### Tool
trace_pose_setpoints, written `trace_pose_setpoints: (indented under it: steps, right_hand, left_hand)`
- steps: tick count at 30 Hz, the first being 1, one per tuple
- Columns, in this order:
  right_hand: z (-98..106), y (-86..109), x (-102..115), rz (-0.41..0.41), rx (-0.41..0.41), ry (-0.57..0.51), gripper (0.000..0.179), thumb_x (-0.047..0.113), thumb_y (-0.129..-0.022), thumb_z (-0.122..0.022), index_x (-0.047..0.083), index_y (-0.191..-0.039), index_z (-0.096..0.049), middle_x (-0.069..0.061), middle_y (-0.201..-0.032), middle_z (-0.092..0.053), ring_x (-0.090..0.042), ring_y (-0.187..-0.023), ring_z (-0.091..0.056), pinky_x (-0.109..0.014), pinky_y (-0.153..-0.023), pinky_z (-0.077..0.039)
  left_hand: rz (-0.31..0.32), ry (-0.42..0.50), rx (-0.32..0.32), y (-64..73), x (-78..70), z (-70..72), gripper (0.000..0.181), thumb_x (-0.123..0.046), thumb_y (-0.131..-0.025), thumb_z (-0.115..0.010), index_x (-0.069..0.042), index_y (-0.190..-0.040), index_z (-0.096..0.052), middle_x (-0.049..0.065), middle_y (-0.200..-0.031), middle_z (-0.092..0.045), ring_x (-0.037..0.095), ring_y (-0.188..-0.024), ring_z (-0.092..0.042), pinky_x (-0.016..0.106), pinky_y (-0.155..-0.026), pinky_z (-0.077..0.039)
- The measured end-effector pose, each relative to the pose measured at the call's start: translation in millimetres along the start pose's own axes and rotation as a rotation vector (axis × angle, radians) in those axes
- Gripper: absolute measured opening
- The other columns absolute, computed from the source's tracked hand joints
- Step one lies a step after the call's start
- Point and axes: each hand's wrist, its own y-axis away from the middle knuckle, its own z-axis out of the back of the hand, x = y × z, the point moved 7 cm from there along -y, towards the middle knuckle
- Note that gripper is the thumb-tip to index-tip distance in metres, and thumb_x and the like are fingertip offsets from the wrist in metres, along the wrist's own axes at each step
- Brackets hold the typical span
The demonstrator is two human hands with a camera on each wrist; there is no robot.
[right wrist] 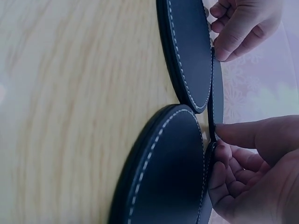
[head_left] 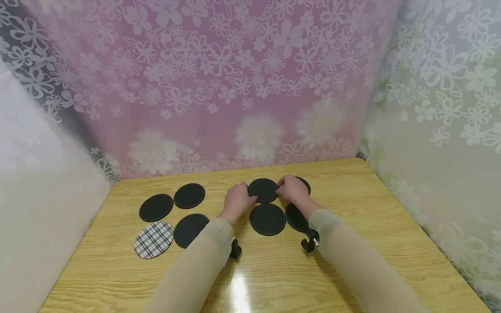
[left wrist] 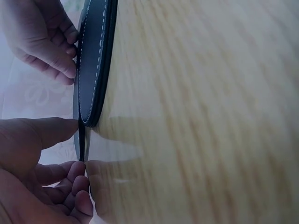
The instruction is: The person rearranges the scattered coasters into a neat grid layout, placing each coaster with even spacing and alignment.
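Wood-grain bench (head_left: 266, 274), floral drape (head_left: 235, 95) behind. Landmark: plaid disc (head_left: 153, 240). Well right of it and farther back, left hand (head_left: 237, 200) pinches left rim of black disc (head_left: 263, 190); right hand (head_left: 292, 190) pinches right rim. Probably light, stiffish, slightly slick; grip by rim.

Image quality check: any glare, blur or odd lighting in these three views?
Head: a bright glare streak on the wooden table, near the picture's bottom edge; left wrist: dim with a bluish cast, the wood grain soft, though the front black disc shows its stitching legibly; right wrist: similarly cool, with a pale bright spot at the left edge.
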Motion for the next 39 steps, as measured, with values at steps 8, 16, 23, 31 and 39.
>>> trace_pose_setpoints:
  steps: [8, 16, 23, 31, 39]
  right_hand:
    - [1, 1.4, 2, 0.027, 0.025, -0.031, 0.032, 0.014, -0.108, -0.071, 0.002, -0.137, -0.074, -0.015, -0.125, -0.074, -0.032, -0.11, -0.07, -0.051, -0.099, -0.057]
    - [4, 3.6, 2, 0.054, 0.046, -0.04, 0.034, 0.011, -0.106, -0.07, 0.0, -0.138, -0.073, -0.016, -0.128, -0.073, -0.033, -0.11, -0.07, -0.052, -0.102, -0.056]
    - [5, 3.3, 2, 0.047, 0.048, -0.038, 0.035, 0.01, -0.106, -0.07, 0.0, -0.14, -0.072, -0.016, -0.128, -0.073, -0.032, -0.11, -0.07, -0.052, -0.104, -0.056]
    - [3, 4.7, 2, 0.017, 0.01, -0.001, 0.038, 0.014, -0.107, -0.071, 0.003, -0.144, -0.071, -0.013, -0.129, -0.073, -0.032, -0.113, -0.07, -0.053, -0.104, -0.055]
    - [3, 18.1, 21, 0.087, -0.105, 0.108, 0.058, 0.028, -0.108, -0.074, 0.005, -0.159, -0.058, -0.018, -0.144, -0.067, -0.038, -0.128, -0.065, -0.057, -0.101, -0.056]
  left_hand:
    - [-0.01, 0.015, 0.009, -7.5, 5.6, -5.3, 0.049, -0.031, -0.103, -0.082, 0.003, -0.136, -0.07, 0.021, -0.126, -0.071, 0.041, -0.118, -0.068, 0.052, -0.099, -0.058]
    - [-0.046, 0.008, 0.008, -27.5, 19.1, -22.2, 0.049, -0.036, -0.101, -0.083, 0.001, -0.131, -0.072, 0.018, -0.12, -0.073, 0.039, -0.112, -0.07, 0.051, -0.094, -0.06]
    - [-0.024, 0.004, 0.01, -1.9, -1.1, -2.8, 0.047, -0.029, -0.104, -0.081, 0.004, -0.136, -0.069, 0.022, -0.127, -0.071, 0.042, -0.12, -0.067, 0.052, -0.102, -0.057]
    - [-0.027, 0.012, 0.019, 3.3, -0.8, 1.9, 0.054, -0.032, -0.106, -0.079, 0.003, -0.145, -0.065, 0.023, -0.136, -0.068, 0.042, -0.126, -0.065, 0.053, -0.105, -0.056]
    - [-0.044, -0.036, -0.015, 17.6, 7.3, 18.0, 0.066, -0.039, -0.107, -0.076, -0.003, -0.159, -0.057, 0.023, -0.153, -0.06, 0.045, -0.14, -0.058, 0.059, -0.112, -0.051]
